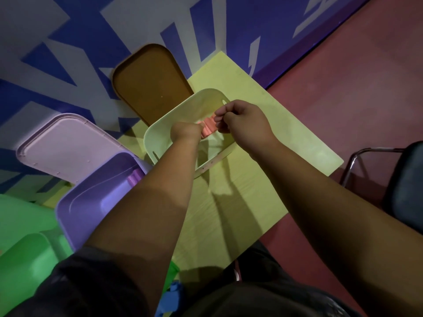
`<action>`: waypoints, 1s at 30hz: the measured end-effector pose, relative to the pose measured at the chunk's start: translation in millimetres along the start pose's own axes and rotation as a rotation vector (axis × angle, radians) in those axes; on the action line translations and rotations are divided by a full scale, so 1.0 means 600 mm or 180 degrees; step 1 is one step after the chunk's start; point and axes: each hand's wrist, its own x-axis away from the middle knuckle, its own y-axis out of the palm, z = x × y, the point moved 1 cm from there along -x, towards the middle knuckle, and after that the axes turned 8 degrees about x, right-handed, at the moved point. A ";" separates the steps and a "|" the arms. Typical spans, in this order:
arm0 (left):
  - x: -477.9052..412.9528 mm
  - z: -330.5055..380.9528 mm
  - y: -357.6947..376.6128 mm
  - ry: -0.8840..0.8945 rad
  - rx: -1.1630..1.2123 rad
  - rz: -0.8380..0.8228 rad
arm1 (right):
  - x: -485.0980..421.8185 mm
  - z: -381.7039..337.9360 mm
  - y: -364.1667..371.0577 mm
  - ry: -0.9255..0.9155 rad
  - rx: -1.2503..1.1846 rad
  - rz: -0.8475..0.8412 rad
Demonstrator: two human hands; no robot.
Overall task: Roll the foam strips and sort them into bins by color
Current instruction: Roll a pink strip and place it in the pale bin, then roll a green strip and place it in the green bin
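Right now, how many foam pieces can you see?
2. A pink strip, held by the left hand and right hand over the pale bin; a purple roll in the purple bin. Arms may hide more.

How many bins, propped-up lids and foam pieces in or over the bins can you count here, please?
Bins: 3 (cream bin, purple bin, green bin)
Propped-up lids: 2 (brown lid, pink lid)
Foam pieces: 2 (salmon strip, purple roll)
Total: 7

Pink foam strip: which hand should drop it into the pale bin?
Probably left. The left hand grips the pink foam strip over the pale bin; the right hand only pinches its top.
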 end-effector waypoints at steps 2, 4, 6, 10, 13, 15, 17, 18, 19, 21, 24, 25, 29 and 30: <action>0.016 0.002 -0.021 0.0026 0.0159 -0.0006 | 0.004 -0.004 -0.003 0.0085 -0.0246 -0.0029; 0.052 0.008 -0.053 0.0046 0.0286 -0.0182 | 0.008 -0.010 -0.005 0.0171 -0.0425 -0.0033; 0.083 0.011 -0.086 0.0004 0.0489 -0.0367 | 0.012 -0.015 -0.005 0.0247 -0.0483 0.0034; 0.151 0.014 -0.153 -0.0046 0.0977 -0.0514 | 0.029 -0.033 0.007 0.0270 -0.0398 0.0160; 0.198 0.016 -0.196 0.0132 0.1178 -0.0567 | 0.050 -0.059 0.032 0.0220 -0.0229 0.0066; 0.230 0.015 -0.224 0.0269 0.1189 -0.0587 | 0.068 -0.078 0.055 0.0184 -0.0186 -0.0060; 0.257 0.008 -0.254 0.0404 0.1246 -0.0572 | 0.088 -0.095 0.081 0.0109 -0.0091 -0.0222; 0.270 0.003 -0.271 0.0460 0.1300 -0.0555 | 0.098 -0.102 0.096 0.0058 -0.0047 -0.0334; 0.276 -0.005 -0.288 0.0504 0.1376 -0.0545 | 0.109 -0.108 0.112 0.0008 -0.0001 -0.0454; 0.284 -0.026 -0.328 0.0523 0.1554 -0.0503 | 0.130 -0.116 0.149 -0.0067 0.0067 -0.0724; 0.299 -0.063 -0.389 0.0448 0.1803 -0.0367 | 0.166 -0.117 0.211 -0.0125 0.0097 -0.1107; 0.303 -0.078 -0.409 0.0430 0.1877 -0.0306 | 0.180 -0.116 0.230 -0.0126 0.0163 -0.1219; 0.324 -0.143 -0.484 0.0458 0.2038 0.0012 | 0.229 -0.092 0.299 -0.0207 0.0580 -0.1710; 0.329 -0.162 -0.498 0.0436 0.2047 0.0075 | 0.238 -0.082 0.315 -0.0228 0.0694 -0.1772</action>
